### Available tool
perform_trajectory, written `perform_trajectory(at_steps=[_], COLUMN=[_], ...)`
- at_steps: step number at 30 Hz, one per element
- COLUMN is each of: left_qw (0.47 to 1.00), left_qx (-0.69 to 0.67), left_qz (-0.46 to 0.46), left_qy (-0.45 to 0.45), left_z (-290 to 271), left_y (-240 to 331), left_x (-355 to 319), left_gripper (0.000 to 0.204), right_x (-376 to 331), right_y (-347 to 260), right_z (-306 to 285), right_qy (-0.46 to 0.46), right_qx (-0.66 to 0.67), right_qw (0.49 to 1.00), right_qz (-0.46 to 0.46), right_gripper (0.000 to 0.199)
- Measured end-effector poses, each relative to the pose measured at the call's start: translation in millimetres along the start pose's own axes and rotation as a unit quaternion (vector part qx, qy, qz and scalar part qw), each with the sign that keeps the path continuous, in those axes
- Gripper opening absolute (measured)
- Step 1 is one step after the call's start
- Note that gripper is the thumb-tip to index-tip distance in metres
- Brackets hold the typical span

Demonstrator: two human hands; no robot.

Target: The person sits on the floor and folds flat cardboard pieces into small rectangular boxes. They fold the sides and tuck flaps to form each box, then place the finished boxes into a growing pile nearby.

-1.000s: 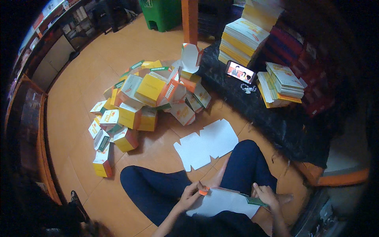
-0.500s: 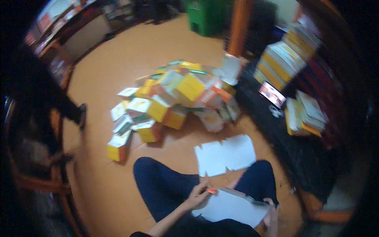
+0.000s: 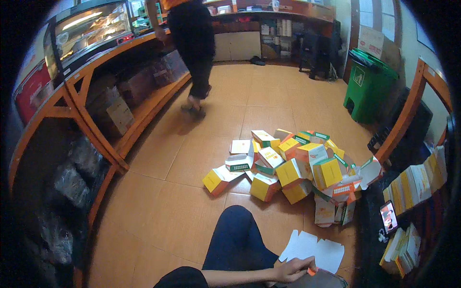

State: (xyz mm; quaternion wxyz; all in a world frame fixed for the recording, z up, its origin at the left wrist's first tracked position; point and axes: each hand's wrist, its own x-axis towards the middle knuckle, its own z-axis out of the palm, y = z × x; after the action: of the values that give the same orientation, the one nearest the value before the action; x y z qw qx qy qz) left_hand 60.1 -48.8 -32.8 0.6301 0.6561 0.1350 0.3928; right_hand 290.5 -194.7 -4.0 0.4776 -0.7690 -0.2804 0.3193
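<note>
Left hand (image 3: 292, 270) pinches a small orange tab (image 3: 312, 271) on the thin, floppy cardboard sheet (image 3: 314, 252) lying flat just beyond its fingertips, which probably handles best by a stiff folded edge; right hand isn't visible.

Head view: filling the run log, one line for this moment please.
left hand: pinching orange flap | right hand: out of view | flat white carton blank: floor | folded boxes: piled

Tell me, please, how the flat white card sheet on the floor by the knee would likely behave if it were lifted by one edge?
The flat white card sheet looks thin and unfolded, so it would probably sag or flex rather than stay rigid. It likely weighs very little, like the folded boxes heaped beyond it. Lying flush on the smooth tiled floor, it may slide before an edge can be caught.
</note>
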Motion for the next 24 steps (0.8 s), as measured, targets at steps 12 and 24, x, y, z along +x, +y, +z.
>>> perform_trajectory(at_steps=[12,24], left_qw=[0.996,0.944], left_qx=[0.059,0.325], left_qz=[-0.056,0.032], left_qy=[-0.027,-0.04], left_z=[5.3,5.4], left_y=[29.5,90.2], left_x=[-16.8,61.2], left_gripper=[0.07,0.053], right_x=[28.1,78.3], right_y=[-45.4,-69.6], right_z=[-33.9,19.1], right_qy=[0.085,-0.06], right_qx=[-0.085,-0.334], right_qw=[0.983,0.802], right_qz=[-0.136,-0.492], right_gripper=[0.042,0.041])
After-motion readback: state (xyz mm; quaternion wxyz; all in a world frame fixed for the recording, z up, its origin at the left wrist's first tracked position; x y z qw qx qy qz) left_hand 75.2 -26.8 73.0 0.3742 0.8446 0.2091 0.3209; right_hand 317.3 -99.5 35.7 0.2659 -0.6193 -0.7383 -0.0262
